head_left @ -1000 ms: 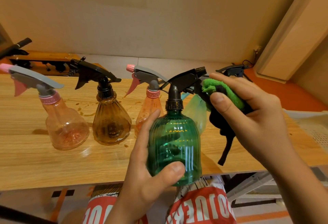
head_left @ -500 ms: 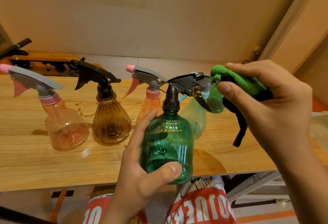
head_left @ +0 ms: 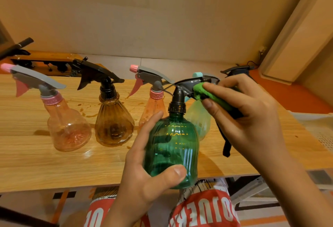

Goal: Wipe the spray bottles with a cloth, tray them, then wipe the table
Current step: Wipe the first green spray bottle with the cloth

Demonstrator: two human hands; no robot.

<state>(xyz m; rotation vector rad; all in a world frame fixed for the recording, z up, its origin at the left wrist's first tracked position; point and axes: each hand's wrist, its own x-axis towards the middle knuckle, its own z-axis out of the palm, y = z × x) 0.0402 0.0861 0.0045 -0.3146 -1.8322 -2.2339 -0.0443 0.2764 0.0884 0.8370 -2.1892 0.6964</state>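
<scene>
Left hand (head_left: 142,181) gripped the green bottle (head_left: 173,151); right hand (head_left: 252,118) pinched cloth (head_left: 200,92) on its sprayer (head_left: 187,84); steadiness seemed key.

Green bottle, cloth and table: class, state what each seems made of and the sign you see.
Green bottle: probably tinted see-through plastic, glossy; bright highlights run along its ribbed wall. Cloth: seems soft fleecy fabric, matt green with a black part; it bunches under the right hand. Table: wood or wood-look laminate, smooth; grain lines, slight sheen.
</scene>
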